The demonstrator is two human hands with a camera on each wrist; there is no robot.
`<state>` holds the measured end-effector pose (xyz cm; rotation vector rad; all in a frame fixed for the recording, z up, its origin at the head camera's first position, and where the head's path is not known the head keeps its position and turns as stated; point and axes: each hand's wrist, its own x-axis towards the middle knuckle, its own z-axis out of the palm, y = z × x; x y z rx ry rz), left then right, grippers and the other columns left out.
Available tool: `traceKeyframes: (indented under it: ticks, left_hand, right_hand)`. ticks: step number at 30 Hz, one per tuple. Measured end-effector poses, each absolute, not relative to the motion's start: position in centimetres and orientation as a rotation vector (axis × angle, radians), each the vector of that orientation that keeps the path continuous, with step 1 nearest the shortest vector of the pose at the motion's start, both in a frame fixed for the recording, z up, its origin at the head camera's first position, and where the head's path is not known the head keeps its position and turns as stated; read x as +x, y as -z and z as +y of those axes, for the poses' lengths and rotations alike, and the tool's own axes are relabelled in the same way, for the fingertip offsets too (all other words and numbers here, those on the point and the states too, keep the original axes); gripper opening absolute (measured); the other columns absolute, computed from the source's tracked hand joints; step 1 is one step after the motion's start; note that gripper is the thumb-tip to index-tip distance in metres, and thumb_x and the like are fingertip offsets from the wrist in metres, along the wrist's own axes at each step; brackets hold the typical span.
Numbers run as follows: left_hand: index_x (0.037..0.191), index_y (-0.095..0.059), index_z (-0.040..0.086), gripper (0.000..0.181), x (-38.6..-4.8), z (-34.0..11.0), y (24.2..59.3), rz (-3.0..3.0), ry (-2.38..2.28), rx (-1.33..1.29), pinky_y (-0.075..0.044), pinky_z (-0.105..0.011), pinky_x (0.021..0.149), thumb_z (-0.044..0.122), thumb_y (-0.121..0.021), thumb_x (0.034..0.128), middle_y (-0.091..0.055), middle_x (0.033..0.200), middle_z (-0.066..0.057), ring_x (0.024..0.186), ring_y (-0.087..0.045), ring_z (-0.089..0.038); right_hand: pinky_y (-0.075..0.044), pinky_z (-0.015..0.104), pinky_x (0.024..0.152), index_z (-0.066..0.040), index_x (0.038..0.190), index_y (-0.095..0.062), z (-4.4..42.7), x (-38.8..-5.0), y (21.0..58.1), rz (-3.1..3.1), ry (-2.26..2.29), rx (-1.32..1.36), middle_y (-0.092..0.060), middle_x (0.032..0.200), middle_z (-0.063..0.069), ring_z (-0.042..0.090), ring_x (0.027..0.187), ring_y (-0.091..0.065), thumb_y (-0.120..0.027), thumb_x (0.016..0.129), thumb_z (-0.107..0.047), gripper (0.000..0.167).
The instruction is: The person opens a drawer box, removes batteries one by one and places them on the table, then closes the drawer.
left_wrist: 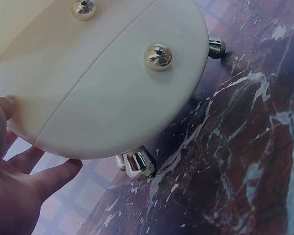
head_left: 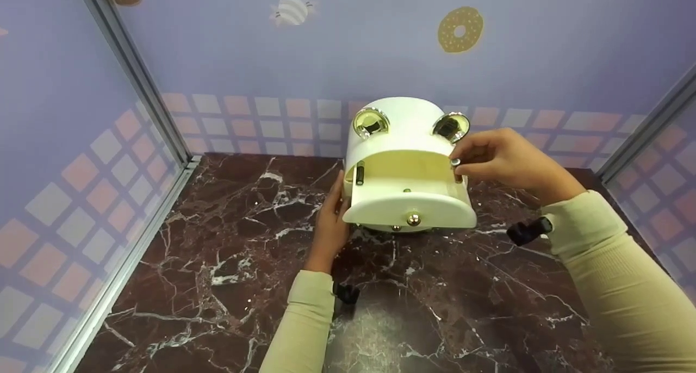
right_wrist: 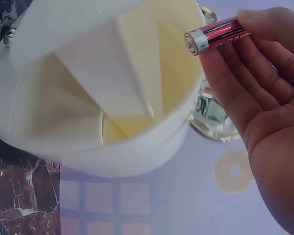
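Currently, red battery (right_wrist: 218,36) between thumb and fingers of right grip (right_wrist: 267,98).

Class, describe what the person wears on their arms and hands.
The left sleeve and right sleeve are pale yellowish, with a cuff at each wrist. A small black device shows at each wrist. The left hand and right hand wear no gloves.

In the head view, a pale patch of glare is thrown on the dark tabletop (head_left: 375,318), and bright highlights are caught by the gold knob (head_left: 414,219). The white box (head_left: 405,120) is tinted yellow inside. Both wrist views are washed by a bluish cast, with fine detail softened.
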<state>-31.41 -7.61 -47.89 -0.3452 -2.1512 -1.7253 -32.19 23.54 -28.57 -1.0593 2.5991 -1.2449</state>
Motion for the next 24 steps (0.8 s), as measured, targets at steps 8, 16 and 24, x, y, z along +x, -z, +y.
traceKeyframes:
  ticks: [8, 16, 24]
  left_hand:
    - [0.153, -0.028, 0.034, 0.054, -31.4, -7.6, 47.8, -2.167, 1.729, -0.328, -0.057, -0.032, 0.084, 0.026, -0.046, 0.1027, -0.029, 0.159, 0.003, 0.107, -0.063, -0.022]
    - [0.152, -0.027, 0.038, 0.054, -31.4, -7.7, 47.8, -2.177, 1.725, -0.322, -0.057, -0.033, 0.086, 0.029, -0.046, 0.1025, -0.03, 0.159, 0.003, 0.112, -0.063, -0.022]
    - [0.152, -0.03, 0.033, 0.054, -31.4, -7.6, 47.8, -2.189, 1.724, -0.28, -0.057, -0.033, 0.075, 0.026, -0.049, 0.1016, -0.036, 0.156, 0.009, 0.091, -0.062, -0.019]
  right_hand:
    - [-0.059, 0.022, 0.064, 0.006, 0.106, -0.067, 25.2, -31.7, 28.9, 2.634, 1.421, -0.94, -0.073, 0.089, 0.002, 0.014, 0.075, -0.07, -0.073, 0.084, -0.003, 0.024]
    - [-0.06, 0.025, 0.066, 0.006, 0.106, -0.068, 26.2, -31.8, 30.1, 2.636, 1.541, -0.903, -0.074, 0.086, 0.002, 0.014, 0.073, -0.071, -0.072, 0.085, -0.003, 0.023]
    - [-0.058, 0.022, 0.062, 0.003, 0.105, -0.07, 27.2, -32.0, 31.8, 2.697, 1.629, -0.727, -0.074, 0.082, 0.004, 0.015, 0.073, -0.071, -0.073, 0.086, -0.011, 0.024]
